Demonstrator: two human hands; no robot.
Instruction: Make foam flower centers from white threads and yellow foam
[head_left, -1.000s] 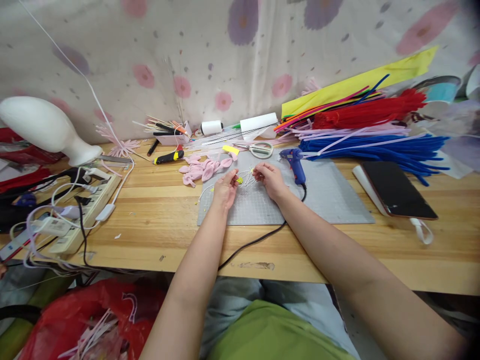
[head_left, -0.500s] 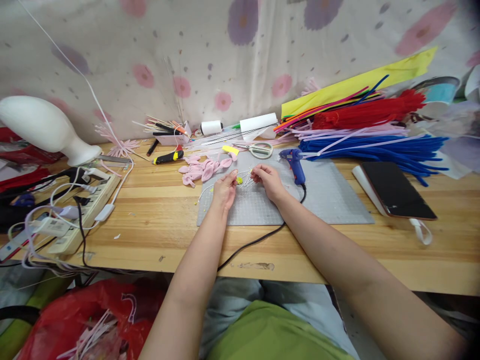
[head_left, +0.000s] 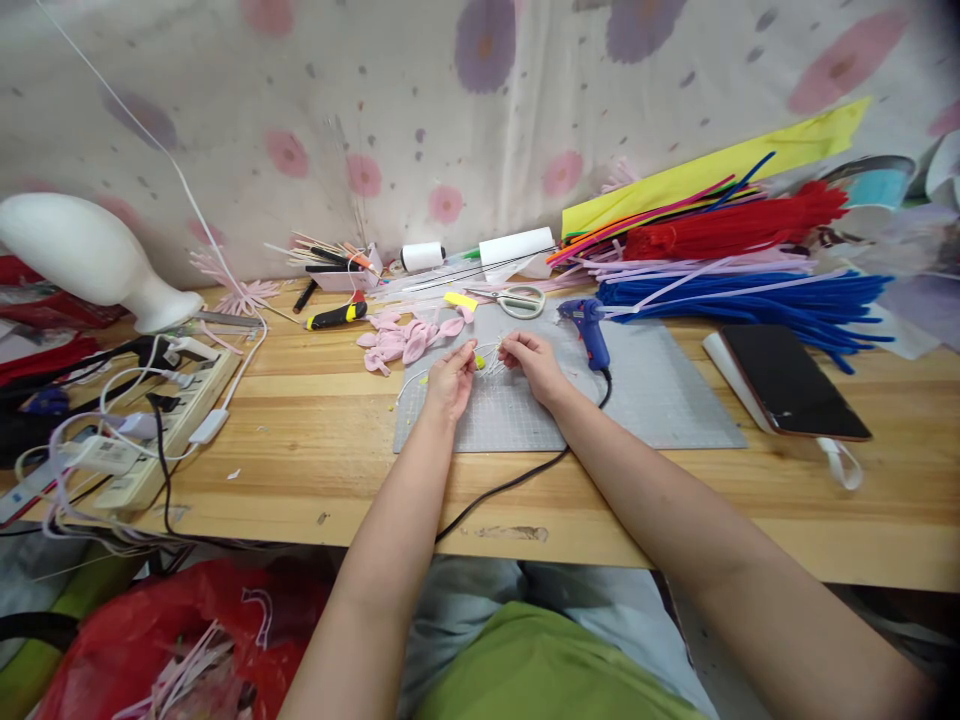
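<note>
Thin white strands [head_left: 491,366] spread between my two hands above the grey cutting mat [head_left: 660,400]. My left hand [head_left: 452,380] is closed on a white strand, with a small yellow-green piece [head_left: 480,362] right beside its fingertips. Opposite it, my right hand [head_left: 531,362] pinches the other ends of the strands. A white strand also curves down to the left of my left hand. Pink fabric-like pieces [head_left: 416,338] lie in a pile behind my left hand. The blue glue gun [head_left: 589,330] rests on the mat to the right of my right hand.
Scissors [head_left: 521,301], a yellow-black cutter [head_left: 336,316] and a white roll [head_left: 517,250] lie behind. Blue stems [head_left: 750,305], red stems [head_left: 735,225] and a phone [head_left: 795,380] are at right. A power strip [head_left: 176,425] with cables and a white foam head [head_left: 82,250] stand left.
Both hands have barely moved; the fingertips of my right hand have shifted very slightly to the left.
</note>
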